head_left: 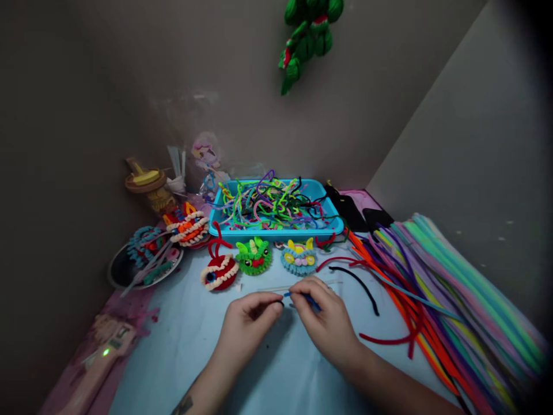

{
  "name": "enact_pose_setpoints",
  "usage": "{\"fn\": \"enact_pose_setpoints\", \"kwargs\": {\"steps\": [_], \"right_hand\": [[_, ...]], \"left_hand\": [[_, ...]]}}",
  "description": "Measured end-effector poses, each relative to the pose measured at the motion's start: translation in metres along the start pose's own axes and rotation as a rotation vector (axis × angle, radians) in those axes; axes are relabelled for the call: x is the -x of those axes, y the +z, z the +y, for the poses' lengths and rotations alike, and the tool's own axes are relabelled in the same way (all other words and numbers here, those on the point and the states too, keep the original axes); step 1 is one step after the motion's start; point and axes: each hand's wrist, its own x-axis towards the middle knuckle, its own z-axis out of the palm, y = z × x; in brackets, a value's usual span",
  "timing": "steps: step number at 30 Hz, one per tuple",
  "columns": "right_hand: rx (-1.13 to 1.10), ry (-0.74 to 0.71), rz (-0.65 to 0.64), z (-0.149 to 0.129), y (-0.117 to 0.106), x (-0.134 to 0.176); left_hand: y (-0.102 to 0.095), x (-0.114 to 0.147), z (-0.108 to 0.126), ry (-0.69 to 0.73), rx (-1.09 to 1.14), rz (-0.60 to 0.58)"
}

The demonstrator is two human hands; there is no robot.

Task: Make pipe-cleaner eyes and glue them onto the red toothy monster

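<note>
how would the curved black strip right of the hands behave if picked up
The black strip is probably light, being so thin. It may hold its curve, since similar strips arch above the blue tray. Its fuzzy-looking surface should resist slipping.

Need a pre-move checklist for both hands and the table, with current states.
1. Left hand grip: dark piece at thumb and finger tips. Ok.
2. Right hand grip: blue piece pinched, its end pointing toward the left hand. Ok.
3. Dark piece's shape: mostly hidden and too small to make out. Cannot tell.
4. Green figure out of the way: beyond the hands, touched by neither. Ok.
5. Black stem loose and within view: lying right of the right hand. Ok.
6. Stems in the blue tray sorted: mixed colours, tangled. Not ok.
</note>
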Motion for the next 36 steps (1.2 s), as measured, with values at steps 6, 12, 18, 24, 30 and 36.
{"fn": "enact_pose_setpoints", "kwargs": {"steps": [6, 12, 18, 24, 30, 36], "right_hand": [[-0.006, -0.085, 0.027, -0.002, 0.001, 0.005], [0.003, -0.123, -0.004, -0.003, 0.001, 0.006], [-0.069, -0.041, -0.066, -0.009, 0.000, 0.006], [-0.166, 0.294, -0.155, -0.010, -0.002, 0.002], [-0.329, 0.502, -0.249, -0.006, 0.000, 0.002], [-0.322, 0.490, -0.240, -0.007, 0.000, 0.000]], "left_hand": [[0.005, 0.003, -0.001, 0.003, 0.028, 0.070], [0.006, 0.005, 0.000, 0.087, -0.087, 0.082], [0.004, 0.005, 0.002, 0.163, -0.181, 0.108], [0.001, 0.006, 0.003, 0.323, -0.247, 0.118], [0.003, 0.004, 0.002, 0.094, -0.142, 0.151], [0.005, 0.004, 0.003, -0.043, -0.011, 0.118]]}}
